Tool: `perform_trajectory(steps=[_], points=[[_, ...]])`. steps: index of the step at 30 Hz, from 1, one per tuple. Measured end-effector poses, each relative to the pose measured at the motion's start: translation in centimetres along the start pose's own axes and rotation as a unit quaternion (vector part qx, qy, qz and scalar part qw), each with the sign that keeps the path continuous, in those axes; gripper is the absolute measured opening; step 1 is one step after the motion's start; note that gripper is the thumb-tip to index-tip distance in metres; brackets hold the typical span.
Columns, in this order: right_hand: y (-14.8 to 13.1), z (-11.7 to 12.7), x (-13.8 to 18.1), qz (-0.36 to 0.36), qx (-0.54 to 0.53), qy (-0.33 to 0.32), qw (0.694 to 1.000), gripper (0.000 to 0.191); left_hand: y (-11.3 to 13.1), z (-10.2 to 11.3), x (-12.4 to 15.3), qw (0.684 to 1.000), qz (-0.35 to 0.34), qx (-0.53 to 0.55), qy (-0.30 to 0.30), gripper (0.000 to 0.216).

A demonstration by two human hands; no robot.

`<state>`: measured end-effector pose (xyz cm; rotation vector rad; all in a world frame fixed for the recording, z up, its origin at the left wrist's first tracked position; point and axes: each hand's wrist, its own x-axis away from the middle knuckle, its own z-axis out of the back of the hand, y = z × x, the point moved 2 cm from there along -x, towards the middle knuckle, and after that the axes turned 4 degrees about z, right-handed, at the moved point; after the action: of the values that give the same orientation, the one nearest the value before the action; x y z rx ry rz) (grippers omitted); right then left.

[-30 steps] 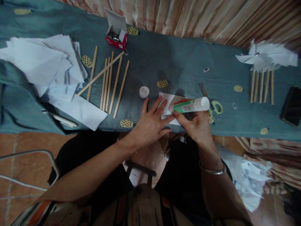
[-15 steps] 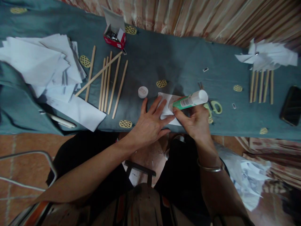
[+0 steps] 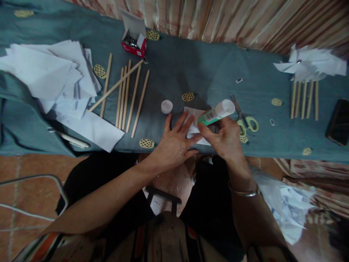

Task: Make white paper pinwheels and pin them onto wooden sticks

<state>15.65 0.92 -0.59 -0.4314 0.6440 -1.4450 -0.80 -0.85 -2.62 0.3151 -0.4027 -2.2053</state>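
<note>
My left hand lies flat with fingers spread, pressing on a small white folded paper near the front edge of the blue cloth. My right hand is closed round a green and white glue stick, whose tip meets the paper just right of my left fingers. The stick's white cap stands on the cloth a little left of the paper.
Green-handled scissors lie just right of my right hand. Several wooden sticks and a pile of white paper are at the left. A red box of pins stands behind. Paper pinwheels on sticks and a phone are at the right.
The glue stick has tilted more upright and shifted slightly left over the paper. My left hand has stayed pressed on the paper.
</note>
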Motion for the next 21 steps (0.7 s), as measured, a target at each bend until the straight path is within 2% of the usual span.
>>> perform_trajectory(steps=[11,21], points=[[-0.7,0.3,-0.33,0.023,0.037,-0.038,0.998,0.019,0.02,-0.11,0.0,1.0,0.001,-0.002,0.002,0.053],[-0.3,0.42,0.33,0.019,0.067,-0.02,0.997,0.03,-0.07,-0.18,0.06,1.0,-0.003,-0.013,-0.002,0.05]])
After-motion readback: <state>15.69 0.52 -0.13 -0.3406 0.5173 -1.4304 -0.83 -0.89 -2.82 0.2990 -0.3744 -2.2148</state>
